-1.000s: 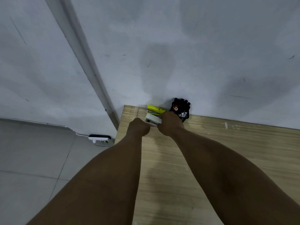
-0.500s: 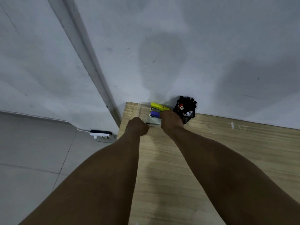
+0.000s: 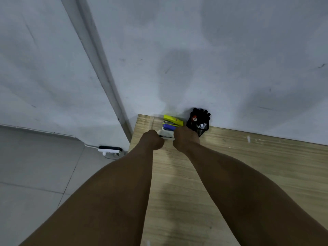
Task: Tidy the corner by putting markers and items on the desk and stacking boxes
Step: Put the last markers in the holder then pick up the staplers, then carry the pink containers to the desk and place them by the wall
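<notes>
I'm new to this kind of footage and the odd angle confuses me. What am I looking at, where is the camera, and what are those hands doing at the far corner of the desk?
There is no machine here: a person wears a wide-angle camera on the head, so you look forward and down along both bare forearms. The wooden desk stands against a grey wall. In its far left corner lie a yellow stapler, a blue item just in front of it and a white item nearest the hands. To the right stands a black mesh holder full of markers. The left hand is curled at the white item's left end and the right hand is at its right end, but the fingers are hidden, so an actual grip cannot be confirmed. On the floor at the left lies a white power strip.
</notes>
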